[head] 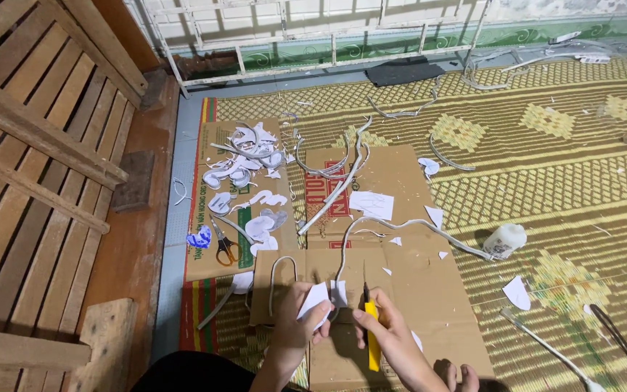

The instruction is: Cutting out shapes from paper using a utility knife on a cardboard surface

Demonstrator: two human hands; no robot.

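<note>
My left hand (300, 319) pinches a small white paper cut-out (316, 297) over a flattened brown cardboard sheet (429, 290). My right hand (393, 334) grips a yellow utility knife (371, 330), its blade tip close to the paper's right edge. A thin grey strip (400, 226) curves across the cardboard just beyond both hands.
Orange-handled scissors (224, 247) lie on the left cardboard among several white paper scraps (244, 156). A white glue bottle (504, 239) lies on the woven mat (560, 167) to the right. Wooden slatted furniture (30, 160) stands on the left. More grey strips (335, 170) litter the mat.
</note>
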